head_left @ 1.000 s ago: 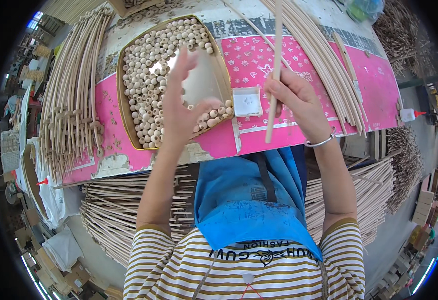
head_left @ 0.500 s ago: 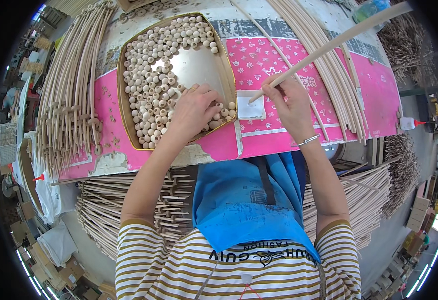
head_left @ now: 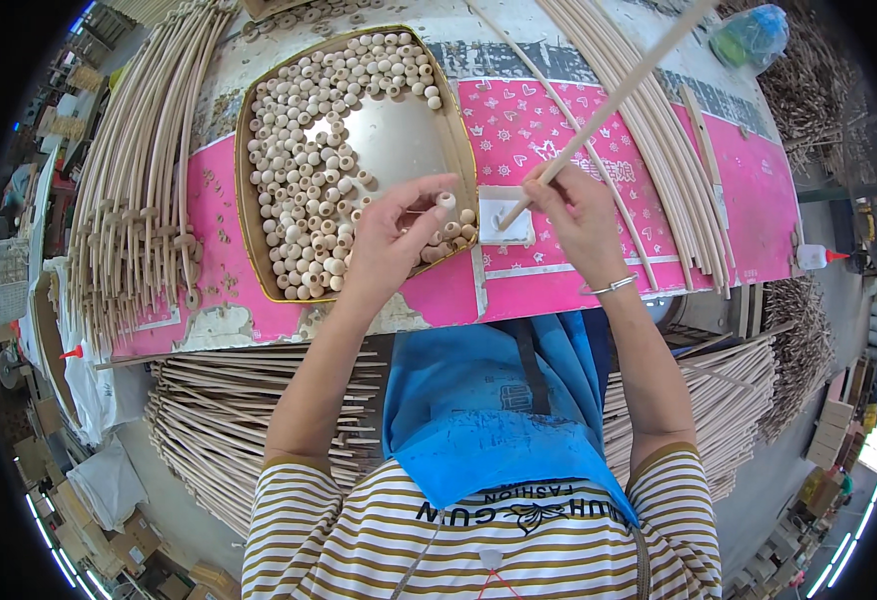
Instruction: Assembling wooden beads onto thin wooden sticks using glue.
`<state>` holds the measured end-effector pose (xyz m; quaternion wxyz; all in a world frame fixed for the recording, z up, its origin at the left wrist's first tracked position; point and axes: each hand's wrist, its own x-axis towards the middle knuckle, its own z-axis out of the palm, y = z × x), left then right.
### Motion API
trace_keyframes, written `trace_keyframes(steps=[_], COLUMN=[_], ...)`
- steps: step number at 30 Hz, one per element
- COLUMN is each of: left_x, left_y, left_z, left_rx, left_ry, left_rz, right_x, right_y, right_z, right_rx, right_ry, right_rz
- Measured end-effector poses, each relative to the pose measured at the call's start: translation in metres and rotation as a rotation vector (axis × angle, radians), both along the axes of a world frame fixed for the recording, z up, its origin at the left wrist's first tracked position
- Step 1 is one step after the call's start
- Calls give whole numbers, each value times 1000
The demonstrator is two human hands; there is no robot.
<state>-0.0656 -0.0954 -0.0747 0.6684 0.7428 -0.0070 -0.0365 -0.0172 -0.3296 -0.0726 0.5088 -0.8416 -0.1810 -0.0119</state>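
Head view, I log: left hand (head_left: pixel 391 237) pinching bead (head_left: pixel 447 200) over tray (head_left: pixel 247 210); right hand (head_left: pixel 579 215) gripping stick (head_left: pixel 619 100), tip on white pad (head_left: pixel 504 215).

Rod (head_left: pixel 614 100) tip probably dips unseen

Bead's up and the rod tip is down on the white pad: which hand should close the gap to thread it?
Probably the left hand: it pinches one wooden bead just beside the rod tip, while the right hand steadies that long rod.
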Motion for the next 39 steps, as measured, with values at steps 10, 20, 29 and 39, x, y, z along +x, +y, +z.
trace_keyframes(steps=[10,20,29,39], left_x=[8,16,8,-1], left_y=[-20,-44,-48,-50], left_z=[3,4,11,11], left_rx=[-45,-157,-377,-447], left_ry=[27,11,132,172], left_rz=[-17,-80,-101,-32], right_x=[5,-6,-7,-18], right_y=[-34,-29,-26,-21], right_z=[26,50,34,25], right_rx=[495,681,701,696], right_ry=[126,80,68,27], right_rz=[-170,-172,-136,-122])
